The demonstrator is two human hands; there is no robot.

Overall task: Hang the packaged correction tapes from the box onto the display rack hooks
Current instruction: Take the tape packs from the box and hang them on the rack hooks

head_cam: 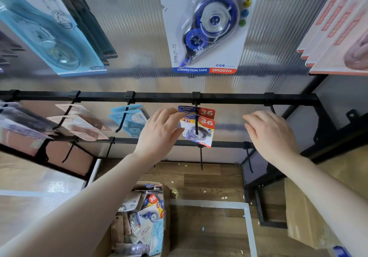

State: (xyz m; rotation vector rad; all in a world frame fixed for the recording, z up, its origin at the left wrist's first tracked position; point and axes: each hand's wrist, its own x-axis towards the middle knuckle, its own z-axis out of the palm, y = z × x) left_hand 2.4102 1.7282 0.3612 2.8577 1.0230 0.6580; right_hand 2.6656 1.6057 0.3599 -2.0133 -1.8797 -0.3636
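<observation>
left hand pinches the front blue-white carded correction tape pack at its left edge, already on the black wire hook, hook running toward viewer; right hand spread, empty, well right.

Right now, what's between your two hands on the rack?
In the head view, two blue correction tape packs on a hook; the left hand touches them, the right hand is apart.
</observation>
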